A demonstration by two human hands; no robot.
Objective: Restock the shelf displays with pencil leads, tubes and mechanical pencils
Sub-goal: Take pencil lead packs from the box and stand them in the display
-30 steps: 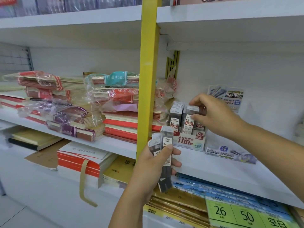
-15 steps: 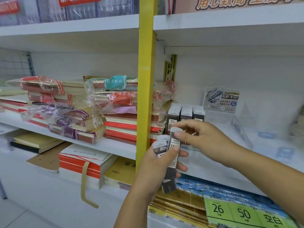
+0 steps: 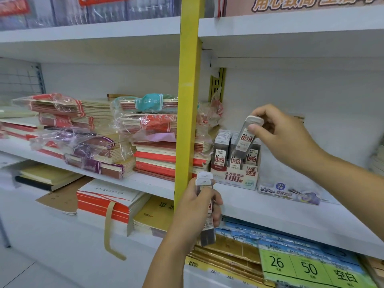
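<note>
My right hand (image 3: 282, 134) pinches the white cap end of one pencil lead tube (image 3: 245, 140), tilted, just above the lead display box (image 3: 234, 175) on the middle shelf (image 3: 270, 206). Several tubes stand upright in that box. My left hand (image 3: 195, 210) grips a small bunch of lead tubes (image 3: 204, 179) in front of the yellow post (image 3: 190, 90), below the shelf's front edge; their white caps stick up above my fingers.
A low purple-and-white display box (image 3: 288, 191) sits right of the lead box. Plastic-wrapped notebook stacks (image 3: 145, 129) fill the shelf left of the post. Folders and green price cards (image 3: 307, 269) lie on the lower shelf.
My right hand left the display box, came to the bunch in my left hand, took one tube, and has carried it up and right over the box.
</note>
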